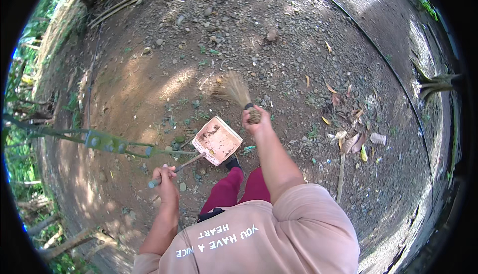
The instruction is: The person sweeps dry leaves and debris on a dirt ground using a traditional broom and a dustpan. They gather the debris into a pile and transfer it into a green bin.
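Note:
My left hand (164, 177) is closed around the handle (190, 162) of a dustpan. The pale pink plastic dustpan (218, 139) lies just ahead of my feet, with dark dirt bits and handwriting on it. My right hand (257, 119) grips the bound end of a straw hand broom (237, 89), whose bristles fan out up and to the left over the stony dirt. Dustpan and broom are apart. A small green scrap (249, 148) lies right of the dustpan.
Dry leaves (353, 142) and a stick (341, 177) lie at the right. A long black hose or cable (373, 46) curves over the ground there. At the left, a taut cable with a bolted metal clamp (106, 142) crosses the view. Bamboo poles (134, 1) lie at the upper left.

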The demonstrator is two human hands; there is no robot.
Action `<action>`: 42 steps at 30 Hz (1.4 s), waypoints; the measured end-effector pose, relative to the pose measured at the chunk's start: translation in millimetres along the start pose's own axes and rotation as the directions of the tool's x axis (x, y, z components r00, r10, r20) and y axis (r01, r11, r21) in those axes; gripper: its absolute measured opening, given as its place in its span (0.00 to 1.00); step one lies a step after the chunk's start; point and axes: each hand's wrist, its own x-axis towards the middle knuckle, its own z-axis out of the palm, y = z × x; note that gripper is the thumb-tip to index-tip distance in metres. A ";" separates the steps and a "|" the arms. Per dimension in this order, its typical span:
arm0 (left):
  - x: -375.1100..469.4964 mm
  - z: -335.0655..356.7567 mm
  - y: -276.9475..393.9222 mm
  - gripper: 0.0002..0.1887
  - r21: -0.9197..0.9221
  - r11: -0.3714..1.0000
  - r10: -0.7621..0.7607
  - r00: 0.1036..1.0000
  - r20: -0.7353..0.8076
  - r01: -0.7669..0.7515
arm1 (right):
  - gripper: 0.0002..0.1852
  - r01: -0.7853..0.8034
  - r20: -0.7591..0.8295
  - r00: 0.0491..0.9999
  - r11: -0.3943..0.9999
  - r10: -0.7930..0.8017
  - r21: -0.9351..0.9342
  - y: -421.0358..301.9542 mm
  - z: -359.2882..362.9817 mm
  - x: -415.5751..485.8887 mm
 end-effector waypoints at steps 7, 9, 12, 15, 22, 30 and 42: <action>32.2 63.2 14.0 0.13 0.013 0.999 0.033 0.983 0.180 -0.036 | 0.17 0.381 -0.145 0.916 0.924 -0.373 0.031 -96.6 -49.7 -159.6; 39.0 86.0 16.3 0.13 -0.017 1.000 0.003 0.977 0.214 0.000 | 0.16 0.411 -0.155 0.895 0.908 -0.419 -0.082 -75.2 -46.9 -172.8; 40.8 125.6 18.8 0.13 -0.005 1.000 0.009 0.975 0.222 -0.008 | 0.12 0.295 -0.068 0.951 0.950 -0.302 -0.104 -48.5 -36.0 -175.6; 31.8 163.3 22.5 0.13 0.032 0.999 0.016 0.973 0.229 -0.024 | 0.11 0.100 0.018 0.995 0.984 -0.098 -0.145 -42.7 -13.7 -146.6; 3.3 245.4 23.0 0.14 0.053 0.998 0.027 0.968 0.249 -0.042 | 0.13 0.138 -0.034 0.989 0.988 -0.141 -0.062 -174.5 1.1 -93.0; -20.6 316.0 30.1 0.14 0.083 0.989 0.086 0.931 0.356 -0.123 | 0.15 0.456 -0.121 0.889 0.832 -0.442 0.316 -312.4 -111.2 -267.0; -77.4 451.0 41.5 0.14 0.074 0.983 0.108 0.852 0.512 -0.169 | 0.13 0.346 -0.248 0.925 0.904 -0.286 0.249 -274.9 -163.9 -346.8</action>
